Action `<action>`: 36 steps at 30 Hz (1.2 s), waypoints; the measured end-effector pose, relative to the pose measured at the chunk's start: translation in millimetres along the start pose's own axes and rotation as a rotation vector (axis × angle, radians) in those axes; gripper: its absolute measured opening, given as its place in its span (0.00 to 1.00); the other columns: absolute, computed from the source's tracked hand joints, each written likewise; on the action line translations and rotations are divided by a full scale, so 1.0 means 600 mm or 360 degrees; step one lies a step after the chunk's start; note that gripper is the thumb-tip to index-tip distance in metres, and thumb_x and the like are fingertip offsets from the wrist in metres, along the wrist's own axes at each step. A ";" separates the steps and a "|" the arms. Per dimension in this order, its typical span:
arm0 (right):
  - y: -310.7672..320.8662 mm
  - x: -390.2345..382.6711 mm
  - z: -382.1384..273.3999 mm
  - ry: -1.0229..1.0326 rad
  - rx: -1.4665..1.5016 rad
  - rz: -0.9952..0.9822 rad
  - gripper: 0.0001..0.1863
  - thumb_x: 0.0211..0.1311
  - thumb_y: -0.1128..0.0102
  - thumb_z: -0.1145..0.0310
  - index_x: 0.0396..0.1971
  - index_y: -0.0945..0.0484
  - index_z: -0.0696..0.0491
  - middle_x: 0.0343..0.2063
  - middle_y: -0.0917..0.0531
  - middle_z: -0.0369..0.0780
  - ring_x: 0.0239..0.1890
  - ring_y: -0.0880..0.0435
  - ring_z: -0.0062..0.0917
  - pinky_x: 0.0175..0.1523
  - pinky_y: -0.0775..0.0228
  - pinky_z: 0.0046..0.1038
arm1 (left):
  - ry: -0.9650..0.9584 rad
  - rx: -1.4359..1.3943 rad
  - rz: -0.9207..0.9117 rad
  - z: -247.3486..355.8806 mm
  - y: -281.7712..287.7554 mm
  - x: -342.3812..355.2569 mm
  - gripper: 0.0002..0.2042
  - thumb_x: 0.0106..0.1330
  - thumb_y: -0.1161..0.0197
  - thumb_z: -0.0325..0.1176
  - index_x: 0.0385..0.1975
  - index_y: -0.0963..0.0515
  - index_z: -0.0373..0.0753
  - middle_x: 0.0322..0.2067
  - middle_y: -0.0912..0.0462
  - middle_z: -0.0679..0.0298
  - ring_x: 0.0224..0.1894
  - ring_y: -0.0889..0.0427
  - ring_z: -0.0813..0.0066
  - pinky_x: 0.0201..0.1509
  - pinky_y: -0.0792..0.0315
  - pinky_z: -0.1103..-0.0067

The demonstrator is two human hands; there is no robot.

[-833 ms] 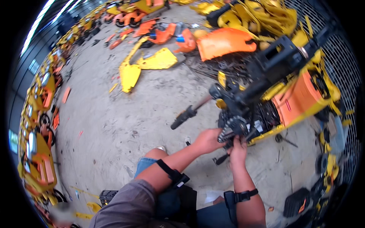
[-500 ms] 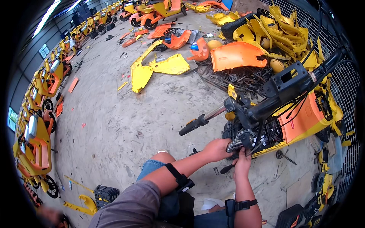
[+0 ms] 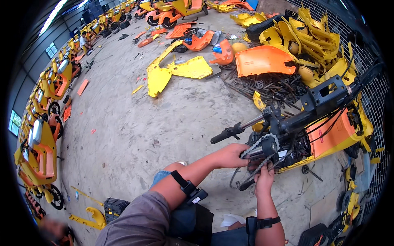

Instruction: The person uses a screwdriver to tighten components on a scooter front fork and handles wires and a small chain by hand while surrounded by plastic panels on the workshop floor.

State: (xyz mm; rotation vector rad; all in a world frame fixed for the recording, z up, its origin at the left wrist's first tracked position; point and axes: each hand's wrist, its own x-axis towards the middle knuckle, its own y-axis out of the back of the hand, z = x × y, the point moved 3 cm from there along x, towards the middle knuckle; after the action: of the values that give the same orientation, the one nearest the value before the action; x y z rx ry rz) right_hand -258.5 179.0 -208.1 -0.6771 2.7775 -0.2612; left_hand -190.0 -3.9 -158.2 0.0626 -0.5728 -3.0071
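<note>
No packages, labels, signs or screens can be made out.

The bicycle frame (image 3: pixel 336 135) is yellow with an orange panel, and its handlebar grip (image 3: pixel 223 135) is black on a silver bar. On the grey concrete floor (image 3: pixel 135 127) lie yellow body panels (image 3: pixel 176 71) and one orange cover (image 3: pixel 262 61). The chain (image 3: pixel 256 158) is dull grey, and both wrist straps (image 3: pixel 186 188) are black.

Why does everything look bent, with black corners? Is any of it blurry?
Head view: the fisheye lens curves the grey concrete floor toward a black rim; left hand and right hand on the bicycle chain look sharp; edges smear; soft daylight, no glare.
</note>
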 end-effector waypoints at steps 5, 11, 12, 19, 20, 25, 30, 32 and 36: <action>-0.023 -0.006 0.010 0.0000 0.0006 -0.0094 0.09 0.79 0.57 0.65 0.42 0.30 0.53 0.36 0.16 0.43 0.31 0.14 0.23 0.16 0.49 0.14 | -0.0013 -0.0112 0.0007 0.006 0.030 -0.011 0.12 0.59 0.35 0.34 0.39 0.23 0.34 0.28 0.21 0.58 0.31 0.24 0.73 0.38 0.27 0.74; -0.041 -0.010 0.011 0.0033 -0.0022 -0.0137 0.09 0.78 0.56 0.65 0.44 0.29 0.54 0.35 0.16 0.42 0.34 0.14 0.23 0.17 0.45 0.14 | -0.0095 -0.0106 0.0003 -0.002 0.048 -0.012 0.15 0.60 0.33 0.32 0.44 0.23 0.34 0.33 0.19 0.58 0.35 0.23 0.72 0.43 0.27 0.74; -0.040 -0.010 0.012 0.0040 -0.0029 -0.0139 0.10 0.78 0.56 0.65 0.46 0.29 0.55 0.35 0.16 0.43 0.34 0.14 0.24 0.18 0.44 0.14 | -0.0097 -0.0130 0.0006 -0.001 0.049 -0.012 0.15 0.60 0.32 0.32 0.45 0.22 0.34 0.34 0.19 0.58 0.36 0.23 0.72 0.44 0.26 0.74; -0.032 -0.005 0.010 0.0012 -0.0047 -0.0162 0.09 0.77 0.54 0.65 0.44 0.28 0.55 0.34 0.16 0.42 0.33 0.15 0.23 0.18 0.44 0.14 | -0.0203 -0.0081 0.0117 -0.003 0.048 -0.008 0.22 0.57 0.26 0.32 0.51 0.23 0.33 0.40 0.17 0.54 0.43 0.20 0.66 0.51 0.27 0.72; -0.029 -0.005 0.011 0.0012 -0.0058 -0.0154 0.09 0.77 0.54 0.65 0.44 0.28 0.55 0.34 0.16 0.42 0.32 0.15 0.22 0.18 0.44 0.14 | -0.0186 -0.0063 0.0119 -0.003 0.046 -0.008 0.22 0.57 0.26 0.31 0.51 0.23 0.33 0.40 0.17 0.54 0.44 0.20 0.66 0.52 0.28 0.72; -0.023 -0.008 0.003 -0.0018 -0.0070 -0.0166 0.09 0.77 0.53 0.66 0.43 0.28 0.55 0.34 0.15 0.43 0.31 0.15 0.21 0.17 0.44 0.14 | -0.0253 -0.0069 0.0230 -0.004 0.042 -0.008 0.24 0.54 0.26 0.28 0.52 0.24 0.33 0.43 0.17 0.49 0.47 0.18 0.54 0.53 0.27 0.68; -0.016 -0.010 -0.001 -0.0064 -0.0112 -0.0103 0.08 0.75 0.50 0.68 0.45 0.25 0.56 0.36 0.15 0.43 0.31 0.15 0.22 0.16 0.43 0.15 | -0.0159 -0.0161 0.0222 0.001 0.041 -0.014 0.28 0.56 0.26 0.29 0.58 0.28 0.33 0.50 0.21 0.53 0.52 0.22 0.64 0.59 0.30 0.71; -0.017 -0.013 -0.010 -0.0116 -0.0055 -0.0094 0.09 0.73 0.48 0.69 0.47 0.25 0.57 0.37 0.15 0.43 0.35 0.14 0.23 0.16 0.41 0.15 | -0.0100 -0.0295 0.0230 -0.005 0.034 -0.011 0.29 0.57 0.27 0.26 0.60 0.29 0.34 0.51 0.21 0.57 0.53 0.23 0.68 0.60 0.30 0.73; -0.011 -0.018 -0.019 -0.0255 0.0212 -0.0106 0.11 0.71 0.47 0.70 0.49 0.25 0.57 0.40 0.16 0.43 0.40 0.12 0.28 0.18 0.40 0.16 | -0.0067 -0.0299 0.0331 -0.031 0.019 -0.006 0.30 0.59 0.28 0.24 0.62 0.30 0.36 0.53 0.23 0.62 0.54 0.25 0.75 0.59 0.29 0.76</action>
State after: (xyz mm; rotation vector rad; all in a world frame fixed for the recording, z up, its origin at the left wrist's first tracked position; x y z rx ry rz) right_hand -250.0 179.3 -193.6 -0.7242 2.5631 -0.3842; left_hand -184.4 -21.2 -171.1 -0.0681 -0.2776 -2.8478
